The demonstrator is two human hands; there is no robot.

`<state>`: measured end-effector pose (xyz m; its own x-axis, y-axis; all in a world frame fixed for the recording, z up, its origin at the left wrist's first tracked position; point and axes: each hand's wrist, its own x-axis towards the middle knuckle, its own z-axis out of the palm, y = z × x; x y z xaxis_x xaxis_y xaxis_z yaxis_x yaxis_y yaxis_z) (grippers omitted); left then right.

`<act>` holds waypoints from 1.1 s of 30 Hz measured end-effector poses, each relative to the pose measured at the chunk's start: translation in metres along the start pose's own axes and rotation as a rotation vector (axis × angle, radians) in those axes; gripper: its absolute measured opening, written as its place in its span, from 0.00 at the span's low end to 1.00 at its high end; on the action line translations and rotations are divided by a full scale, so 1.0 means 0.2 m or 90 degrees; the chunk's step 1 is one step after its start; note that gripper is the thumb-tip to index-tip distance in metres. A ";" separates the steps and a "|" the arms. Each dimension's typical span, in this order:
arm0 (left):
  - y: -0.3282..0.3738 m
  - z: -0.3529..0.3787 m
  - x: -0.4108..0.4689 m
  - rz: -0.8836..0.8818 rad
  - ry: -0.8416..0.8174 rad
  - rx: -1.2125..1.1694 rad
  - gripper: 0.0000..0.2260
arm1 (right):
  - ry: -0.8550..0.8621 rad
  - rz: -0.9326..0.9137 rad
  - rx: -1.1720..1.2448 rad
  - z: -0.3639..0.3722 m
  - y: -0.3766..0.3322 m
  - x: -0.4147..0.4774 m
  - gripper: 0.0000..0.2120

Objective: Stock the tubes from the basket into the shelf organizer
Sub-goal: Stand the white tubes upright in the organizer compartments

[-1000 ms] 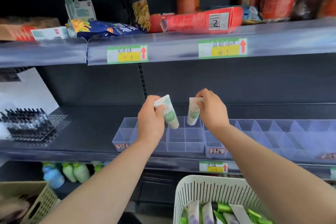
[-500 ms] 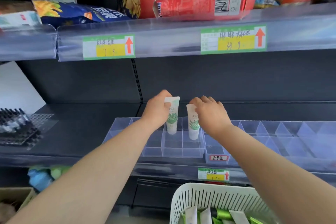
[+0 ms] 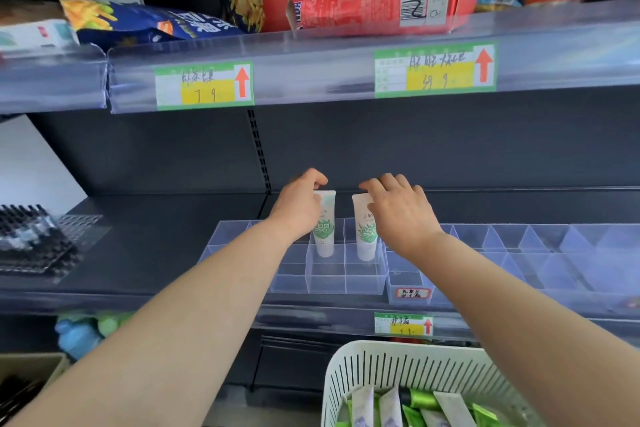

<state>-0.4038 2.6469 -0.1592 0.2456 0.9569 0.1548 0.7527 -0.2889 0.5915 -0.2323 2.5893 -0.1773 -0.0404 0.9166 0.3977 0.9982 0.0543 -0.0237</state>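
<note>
Head view. Left hand [image 3: 298, 208] pinches the left tube [image 3: 323, 229], upright in a shelf organizer [image 3: 329, 282] cell; right hand [image 3: 398, 215] drapes over the right tube [image 3: 365, 232] at its 3 o'clock, grip unclear. Risk: released off-vertical, either tube may topple from its cell. Basket [image 3: 398, 364] at 6 o'clock.

Tall clear gap between upper shelf [image 3: 311, 76] lip and organizer [image 3: 346, 279], so entry from the front and above is open. Two middle cells blocked: left tube [image 3: 325, 230] and right tube [image 3: 365, 239] upright side by side, left hand [image 3: 298, 210] gripping one top, right hand [image 3: 398, 215] pinching the other. Cells in front of them and the run to the right are open-topped. Black rack [image 3: 31, 243] sits on the deck far left. Basket [image 3: 408, 362] crowds the low front.
</note>
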 end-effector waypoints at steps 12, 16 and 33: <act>0.12 -0.05 -0.29 0.131 0.056 0.145 0.12 | 0.011 -0.009 -0.045 -0.15 -0.01 -0.23 0.24; 0.14 -0.01 -0.44 0.163 0.059 0.130 0.13 | 0.004 -0.013 -0.017 -0.17 0.00 -0.40 0.20; 0.06 0.71 -1.06 0.106 -0.166 0.066 0.12 | -0.270 0.029 0.027 0.21 0.18 -1.41 0.16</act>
<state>-0.3595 2.4367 -0.2977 0.5087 0.8605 0.0265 0.7437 -0.4547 0.4900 -0.1873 2.3500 -0.3296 -0.0191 0.9997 -0.0167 0.9971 0.0178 -0.0746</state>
